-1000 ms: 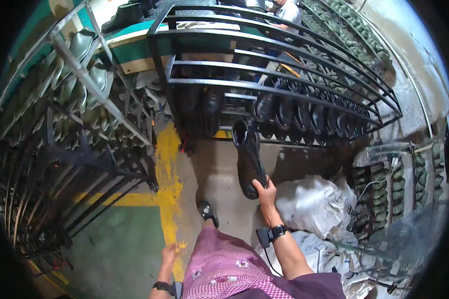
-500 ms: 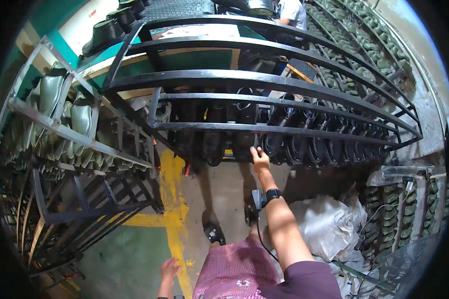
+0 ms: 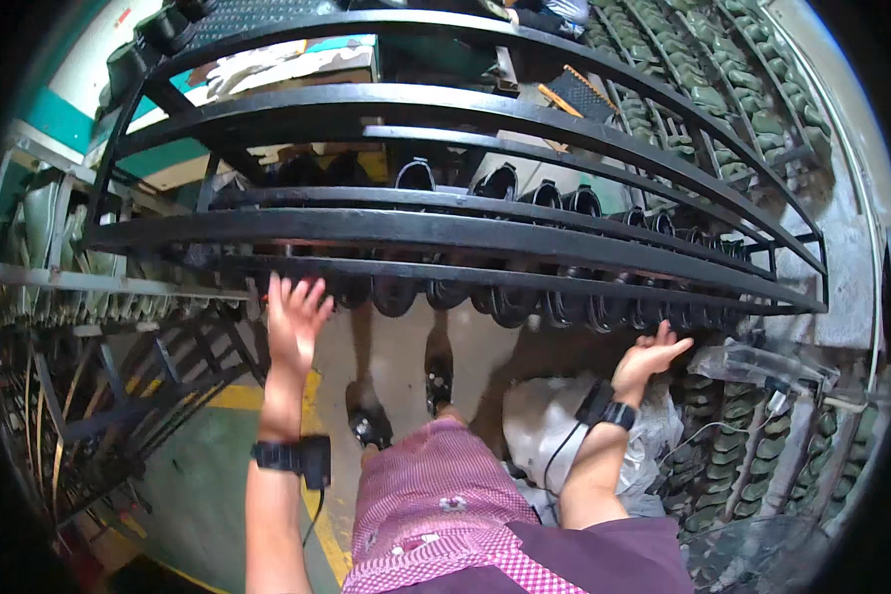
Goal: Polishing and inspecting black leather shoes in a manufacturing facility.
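The black metal rack (image 3: 445,233) stretches across in front of you, its long rails bowing toward both sides. To your left stands a grey rack (image 3: 119,280) with green shoe forms (image 3: 40,223) packed along it, and a white sack (image 3: 544,416) sits on the floor to your right, beyond your checked apron (image 3: 436,485). The black shoes (image 3: 510,305) are lined up inside the black rack, toes poking out below its lowest rail. Your left hand (image 3: 295,322) is spread wide at the left end of that row, fingertips by the rail — you cannot tell here whether they touch it. Your right hand (image 3: 648,361) is wide too, fingers apart and thumb out, just below the row's right part. Each wrist wears a black band (image 3: 277,456).
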Demonstrator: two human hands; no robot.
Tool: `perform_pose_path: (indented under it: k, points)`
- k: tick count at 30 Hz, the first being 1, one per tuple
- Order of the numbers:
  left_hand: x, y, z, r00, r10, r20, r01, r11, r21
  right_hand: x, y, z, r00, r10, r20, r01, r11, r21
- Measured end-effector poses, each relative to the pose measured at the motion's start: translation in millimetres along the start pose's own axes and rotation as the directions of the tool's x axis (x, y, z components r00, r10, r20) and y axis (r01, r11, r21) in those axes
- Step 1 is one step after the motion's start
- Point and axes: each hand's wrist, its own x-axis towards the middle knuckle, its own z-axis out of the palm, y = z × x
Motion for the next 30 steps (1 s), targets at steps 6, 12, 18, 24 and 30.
perform_pose_path:
  k: [6,12,18,24,30]
  points:
    - [51.5,-18.4,25.9,0.996,0.007,-0.085,0.003,0.993,0.116,128.8,-17.5,29.6,0.947,-0.311,0.076,0.317,0.875,-0.367]
    - [53.0,-25.5,29.2,0.991,0.107,-0.079,-0.106,0.994,0.016,110.9,-5.7,59.5,0.876,-0.423,-0.232,0.063,0.577,-0.814]
    - [27.1,-47.9,12.8,0.983,0.157,-0.098,-0.163,0.985,-0.055,151.5,13.9,-15.6,0.736,-0.212,0.643,0.554,-0.358,-0.752]
    - [-38.7,-54.1,-37.2,0.962,0.212,-0.169,-0.222,0.974,-0.039,227.3,57.0,-122.1,0.755,-0.132,0.643,0.624,-0.158,-0.765]
    - [-109.4,-95.2,-134.6,0.905,0.337,-0.259,-0.334,0.941,0.057,120.9,68.5,-113.7,0.897,-0.150,0.416,0.345,0.826,-0.445]
